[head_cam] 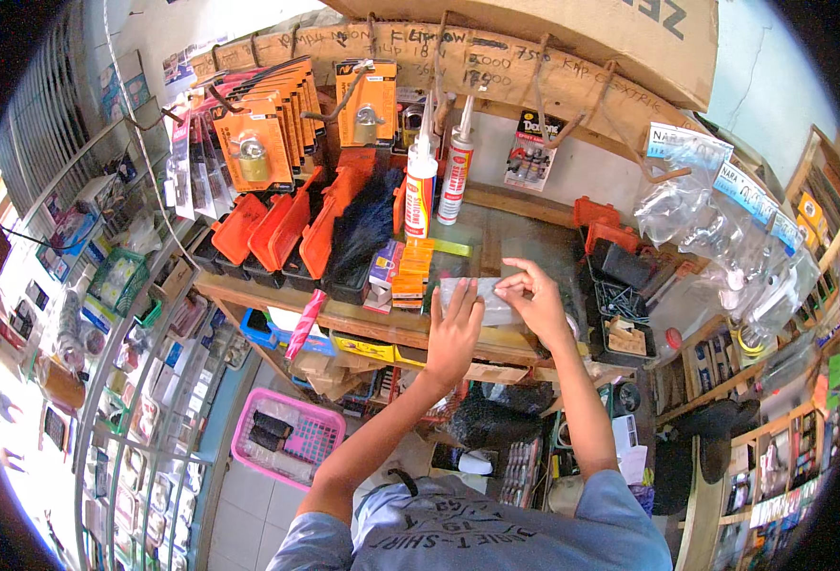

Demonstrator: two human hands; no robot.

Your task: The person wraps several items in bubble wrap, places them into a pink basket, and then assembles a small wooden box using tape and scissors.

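Observation:
A translucent plastic packet [493,311] lies on the glass-topped wooden counter [500,247] in front of me. My left hand [457,330] rests palm down on its left side, the fingers stretched across the plastic. At the packet's upper right edge, my right hand [538,300] pinches with thumb and fingertips while the index finger is raised. Small orange boxes [411,275] are stacked just left of the packet. Behind them stand two silicone sealant tubes, one in front [421,189] and one farther right [456,175]. The packet's contents are too blurred to name.
Black bins with orange lids [282,232] line the counter's left. Bins of screws [620,297] and wooden pieces [625,335] sit right. Carded padlocks [252,155] and clear bags [705,221] hang from hooks. A pink basket [249,428] is on the floor; a glass display case [129,442] stands left.

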